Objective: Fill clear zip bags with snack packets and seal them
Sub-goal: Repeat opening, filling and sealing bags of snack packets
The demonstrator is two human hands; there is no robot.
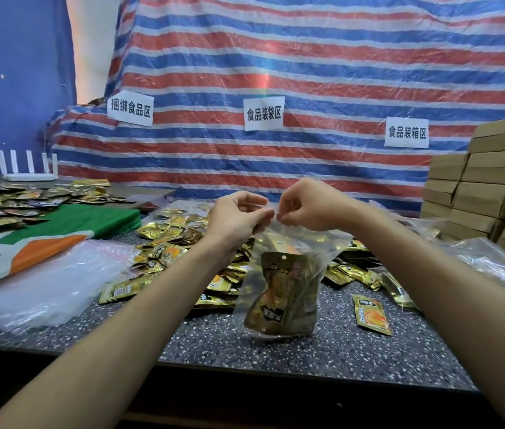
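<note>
A clear zip bag (288, 243) hangs upright above the speckled table (322, 351), its bottom just touching the surface. Gold snack packets (282, 292) fill its lower half. My left hand (239, 215) and my right hand (307, 209) both pinch the bag's top edge, fingertips close together at the zip strip. A heap of loose gold snack packets (183, 243) lies behind my left forearm. One single packet (372, 314) lies flat to the right of the bag.
A stack of empty clear bags (43, 283) lies at the left on the table, beside a green and orange cloth (43, 236). More packets (12, 202) cover the far left. Flat cardboard boxes (493, 187) are stacked at the right. A striped tarp (276, 72) hangs behind.
</note>
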